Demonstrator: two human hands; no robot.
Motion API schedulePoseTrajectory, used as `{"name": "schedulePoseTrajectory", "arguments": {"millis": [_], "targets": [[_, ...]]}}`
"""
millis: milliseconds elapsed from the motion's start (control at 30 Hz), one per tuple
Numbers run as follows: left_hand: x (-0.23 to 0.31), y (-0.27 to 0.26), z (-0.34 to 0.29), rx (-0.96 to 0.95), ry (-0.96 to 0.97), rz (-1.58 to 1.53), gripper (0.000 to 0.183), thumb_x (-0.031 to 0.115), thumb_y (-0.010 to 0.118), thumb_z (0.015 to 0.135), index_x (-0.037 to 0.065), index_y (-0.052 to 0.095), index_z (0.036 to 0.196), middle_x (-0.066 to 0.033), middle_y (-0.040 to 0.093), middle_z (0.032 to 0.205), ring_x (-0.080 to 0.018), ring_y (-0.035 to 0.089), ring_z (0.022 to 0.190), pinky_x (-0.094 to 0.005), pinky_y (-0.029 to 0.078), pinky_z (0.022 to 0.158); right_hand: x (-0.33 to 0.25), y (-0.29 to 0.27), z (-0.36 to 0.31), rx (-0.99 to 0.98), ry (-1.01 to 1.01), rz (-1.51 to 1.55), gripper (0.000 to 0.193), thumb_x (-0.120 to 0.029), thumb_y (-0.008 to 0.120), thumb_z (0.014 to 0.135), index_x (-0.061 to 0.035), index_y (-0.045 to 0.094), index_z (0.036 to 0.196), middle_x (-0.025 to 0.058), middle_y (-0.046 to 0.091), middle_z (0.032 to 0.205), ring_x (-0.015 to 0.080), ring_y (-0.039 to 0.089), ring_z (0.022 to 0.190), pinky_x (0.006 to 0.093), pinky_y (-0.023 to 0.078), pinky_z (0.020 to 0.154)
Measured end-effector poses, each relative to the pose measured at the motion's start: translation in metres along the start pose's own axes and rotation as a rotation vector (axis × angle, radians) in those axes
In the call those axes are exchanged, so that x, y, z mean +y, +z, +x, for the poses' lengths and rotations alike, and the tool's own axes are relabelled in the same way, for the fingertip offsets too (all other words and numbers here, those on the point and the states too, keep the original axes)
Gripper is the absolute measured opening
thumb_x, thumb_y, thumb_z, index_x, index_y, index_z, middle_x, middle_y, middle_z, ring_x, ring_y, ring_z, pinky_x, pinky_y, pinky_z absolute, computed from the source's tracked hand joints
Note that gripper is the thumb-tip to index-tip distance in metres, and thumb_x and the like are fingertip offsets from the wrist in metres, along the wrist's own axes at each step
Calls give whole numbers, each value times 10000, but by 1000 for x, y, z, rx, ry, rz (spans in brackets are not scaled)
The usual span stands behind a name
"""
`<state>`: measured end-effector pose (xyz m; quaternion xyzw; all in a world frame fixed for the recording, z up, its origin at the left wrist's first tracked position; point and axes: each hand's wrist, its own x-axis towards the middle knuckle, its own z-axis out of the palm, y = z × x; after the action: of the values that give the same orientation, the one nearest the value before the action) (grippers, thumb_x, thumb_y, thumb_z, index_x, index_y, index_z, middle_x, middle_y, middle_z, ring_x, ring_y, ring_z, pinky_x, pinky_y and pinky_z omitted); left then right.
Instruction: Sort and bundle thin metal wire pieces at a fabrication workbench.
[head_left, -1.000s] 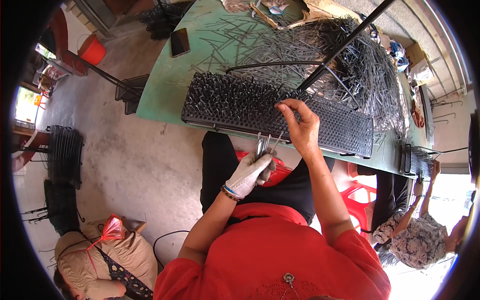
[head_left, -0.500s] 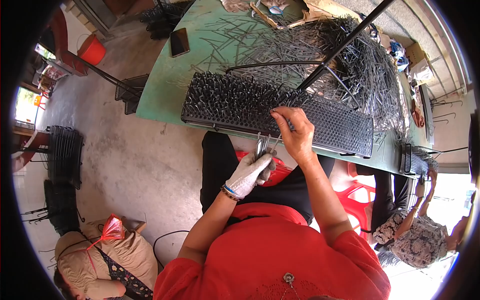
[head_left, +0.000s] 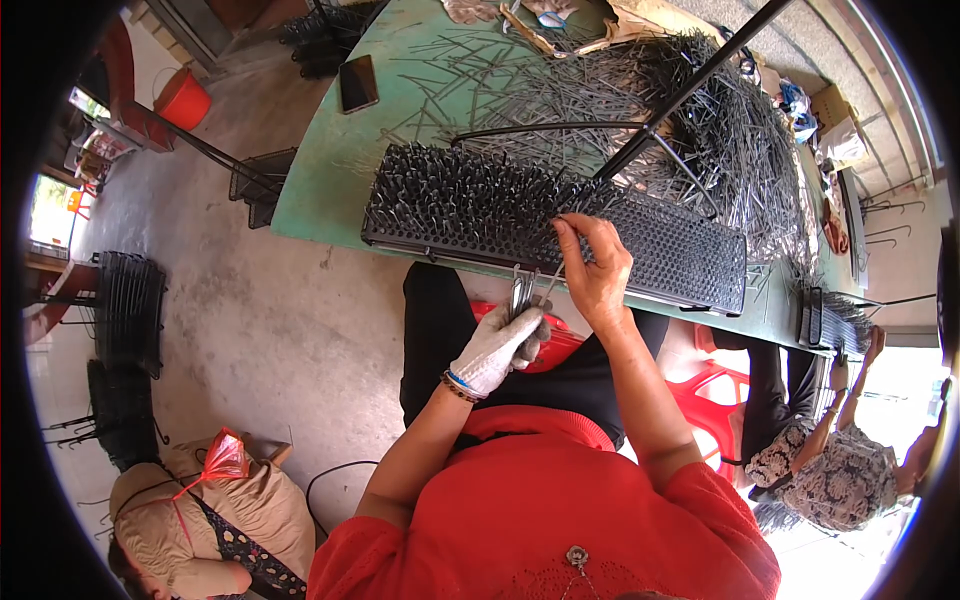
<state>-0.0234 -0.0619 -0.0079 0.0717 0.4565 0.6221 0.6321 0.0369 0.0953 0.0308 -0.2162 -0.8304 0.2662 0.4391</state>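
In my left hand [head_left: 500, 350], which wears a white glove, is a small bunch of thin metal hooks [head_left: 522, 292], their ends pointing up past the fingers. My bare right hand [head_left: 600, 272] is over a long black perforated rack [head_left: 690, 258] at the table's near edge. Its thumb and forefinger pinch together beside the last standing hooks; what is between the fingertips is too small to make out. Dark hooks [head_left: 450, 195] stand densely in the holes of the rack's left part, while bare holes show on the right part.
On the green table [head_left: 330, 170], a large pile of loose metal hooks [head_left: 720, 130] lies behind the rack. A phone [head_left: 358, 84] rests at the far left. Black rods of a frame [head_left: 690, 80] rise over the rack. Other people sit at right [head_left: 840, 470] and lower left [head_left: 240, 510].
My right hand has shifted slightly to the right along the rack, fingers still pinched. The left hand with its hooks stays almost in place.
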Motion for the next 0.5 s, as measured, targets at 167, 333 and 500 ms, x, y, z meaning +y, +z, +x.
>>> {"name": "schedulePoseTrajectory", "arguments": {"millis": [167,333,500], "targets": [[-1,0,1,5,0,-8,205,237,560,966,87,583,1104,26,609,781,-2,516,541,-146,339,415,2,1,0,-44,-40,-16,119,14,702,801,-11,662,910,111,677,863,252,635,770,331,500,713],[-2,1,1,-7,0,-40,211,233,559,966,80,574,1112,30,593,780,-4,506,539,-148,335,411,3,4,-1,-68,-77,-52,136,-17,720,771,-24,679,901,96,679,884,274,632,786,353,492,720],[-2,0,1,-1,2,-32,209,229,560,966,80,574,1112,31,592,779,-5,507,540,-145,335,412,2,4,-2,-92,-99,-82,163,-29,721,777,-21,690,936,95,679,933,270,632,831,345,499,744]]}}
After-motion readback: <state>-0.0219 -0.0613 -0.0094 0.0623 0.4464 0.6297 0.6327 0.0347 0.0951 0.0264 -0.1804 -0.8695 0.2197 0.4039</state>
